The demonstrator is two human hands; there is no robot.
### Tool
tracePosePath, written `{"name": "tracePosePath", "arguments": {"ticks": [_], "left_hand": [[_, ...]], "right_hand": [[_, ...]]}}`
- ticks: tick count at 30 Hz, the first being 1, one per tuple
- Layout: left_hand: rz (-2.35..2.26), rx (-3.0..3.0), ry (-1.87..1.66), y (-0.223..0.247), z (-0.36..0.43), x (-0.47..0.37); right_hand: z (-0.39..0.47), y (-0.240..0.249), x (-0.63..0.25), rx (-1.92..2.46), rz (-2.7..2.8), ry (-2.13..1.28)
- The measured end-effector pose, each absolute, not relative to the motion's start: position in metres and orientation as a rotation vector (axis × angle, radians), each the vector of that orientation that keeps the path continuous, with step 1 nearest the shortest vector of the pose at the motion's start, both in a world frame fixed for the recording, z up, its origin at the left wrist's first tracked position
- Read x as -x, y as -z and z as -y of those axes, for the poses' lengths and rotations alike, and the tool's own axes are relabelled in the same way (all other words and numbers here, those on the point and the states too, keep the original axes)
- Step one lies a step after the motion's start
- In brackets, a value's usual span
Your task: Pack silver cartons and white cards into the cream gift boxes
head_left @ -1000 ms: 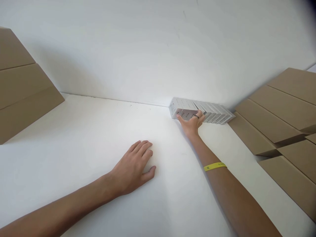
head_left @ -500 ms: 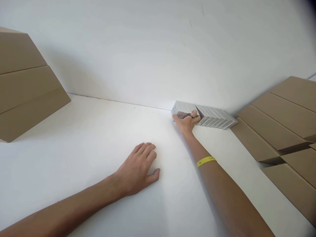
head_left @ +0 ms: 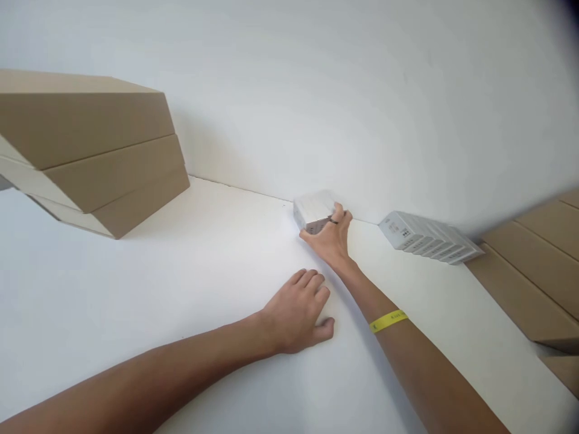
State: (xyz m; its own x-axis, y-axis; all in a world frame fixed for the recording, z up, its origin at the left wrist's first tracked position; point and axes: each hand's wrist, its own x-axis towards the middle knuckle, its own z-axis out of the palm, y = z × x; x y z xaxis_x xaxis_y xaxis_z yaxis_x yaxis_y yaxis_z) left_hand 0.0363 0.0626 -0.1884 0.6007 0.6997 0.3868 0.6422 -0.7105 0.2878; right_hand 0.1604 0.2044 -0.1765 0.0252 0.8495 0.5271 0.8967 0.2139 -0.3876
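My right hand (head_left: 329,236) is closed around a short block of small white boxes (head_left: 314,208) near the foot of the wall. Thumb and fingers clasp it from its two ends; dark print shows on the side facing me. To the right, a slanted row of similar white boxes (head_left: 425,236) leans along the wall, apart from the hand. My left hand (head_left: 298,310) lies palm down on the white surface, fingers a little bent and thumb apart, holding nothing.
Stacked brown cardboard boxes (head_left: 122,144) stand at the left. More cardboard boxes (head_left: 525,271) are at the right, close to the end of the white row. A white wall (head_left: 280,90) rises behind the white surface (head_left: 217,253).
My right hand has drawn several white boxes leftward away from the row, leaving a gap. My left hand still rests on the surface. The view has turned left.
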Motion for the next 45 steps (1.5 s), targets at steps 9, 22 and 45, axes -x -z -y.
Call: {"name": "tracePosePath", "arguments": {"ticks": [9, 22, 45], "left_hand": [[-1.085, -2.648, -0.617, 0.181, -0.065, -0.033], [-1.101, -2.614, -0.513, 0.172, -0.064, -0.032], [-1.101, -2.629, -0.823, 0.187, -0.058, -0.036]], "right_hand": [[-0.218, 0.143, -0.066, 0.814, 2.558, 0.618], [-0.199, 0.140, -0.079, 0.400, 2.610, 0.789], [-0.211, 0.170, -0.371, 2.091, 1.136, 0.355]]}}
